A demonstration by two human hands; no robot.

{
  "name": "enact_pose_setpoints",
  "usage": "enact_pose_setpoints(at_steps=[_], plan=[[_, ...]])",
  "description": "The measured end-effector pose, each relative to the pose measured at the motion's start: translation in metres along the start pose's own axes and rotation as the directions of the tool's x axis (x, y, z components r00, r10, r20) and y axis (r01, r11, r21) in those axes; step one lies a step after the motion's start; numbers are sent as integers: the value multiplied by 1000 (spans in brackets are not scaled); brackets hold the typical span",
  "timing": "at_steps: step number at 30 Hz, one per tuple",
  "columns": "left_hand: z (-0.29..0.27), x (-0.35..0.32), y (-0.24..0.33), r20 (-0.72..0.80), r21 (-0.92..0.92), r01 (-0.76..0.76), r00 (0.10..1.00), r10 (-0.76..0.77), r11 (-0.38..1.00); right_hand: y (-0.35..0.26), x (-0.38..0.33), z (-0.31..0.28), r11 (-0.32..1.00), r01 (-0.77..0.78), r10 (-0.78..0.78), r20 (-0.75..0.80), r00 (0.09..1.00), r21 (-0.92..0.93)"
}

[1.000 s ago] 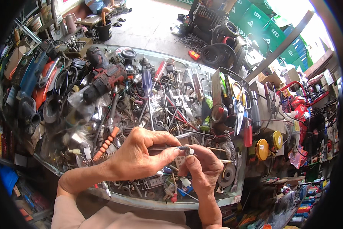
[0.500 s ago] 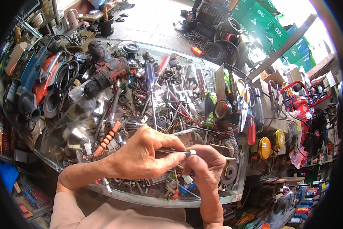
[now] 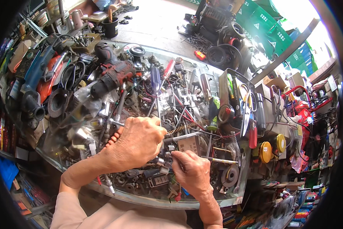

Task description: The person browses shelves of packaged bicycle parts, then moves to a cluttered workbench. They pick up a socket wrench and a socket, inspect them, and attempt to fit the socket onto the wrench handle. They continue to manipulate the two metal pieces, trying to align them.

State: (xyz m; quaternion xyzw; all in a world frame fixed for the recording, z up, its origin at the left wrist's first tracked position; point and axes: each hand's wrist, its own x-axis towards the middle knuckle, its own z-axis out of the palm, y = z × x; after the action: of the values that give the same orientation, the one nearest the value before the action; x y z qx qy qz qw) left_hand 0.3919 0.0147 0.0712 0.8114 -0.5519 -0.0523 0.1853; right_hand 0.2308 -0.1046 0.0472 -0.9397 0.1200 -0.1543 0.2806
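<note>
My left hand (image 3: 137, 143) is closed over the middle of the cluttered glass-topped table, fingers curled down and mostly hidden. A thin metal rod (image 3: 117, 122) shows beside its knuckles; whether the hand grips it I cannot tell. To its right, my right hand (image 3: 192, 168) is also closed, thumb and fingers bent together just above the parts. What either hand holds, if anything, is hidden. Small shiny metal fittings (image 3: 163, 162) lie between the hands. A brown printed cardboard piece (image 3: 189, 143) is just beyond my right fingers, and a coil spring (image 3: 186, 126) stretches behind it.
A red-and-black cordless drill (image 3: 114, 78) and a blue angle grinder (image 3: 38, 78) lie at the left. A purple-handled screwdriver (image 3: 155, 82) rests among loose parts. At the right, a metal tray (image 3: 224, 86) holds scissors (image 3: 246, 105) and tools, near yellow round tins (image 3: 265, 152).
My hands have moved apart and down. They were together around a small slim piece with a white part, which no longer shows. The left hand has shifted left, the right slightly left and lower.
</note>
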Motion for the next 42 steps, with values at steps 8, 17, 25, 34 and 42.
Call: enact_pose_setpoints(at_steps=[8,17,25,34,42], plan=[[-7,-1,-1,61,50,-21,998,18,999,-2,2,-5,988,59,-35,167,985,-139],[-21,1,2,24,-372,-200,974,225,907,-1,6,-10,988,111,-95,-145,985,104],[-10,-1,22,-60,-694,-126,991,117,709,-2,5,-13,971,160,-110,-259,960,179],[-37,11,4,133,-985,91,938,-319,-144,35,5,-36,-502,-71,454,333,827,862],[-28,13,4,219,-951,120,911,-348,-285,8,7,-31,-408,-197,340,349,873,892]])
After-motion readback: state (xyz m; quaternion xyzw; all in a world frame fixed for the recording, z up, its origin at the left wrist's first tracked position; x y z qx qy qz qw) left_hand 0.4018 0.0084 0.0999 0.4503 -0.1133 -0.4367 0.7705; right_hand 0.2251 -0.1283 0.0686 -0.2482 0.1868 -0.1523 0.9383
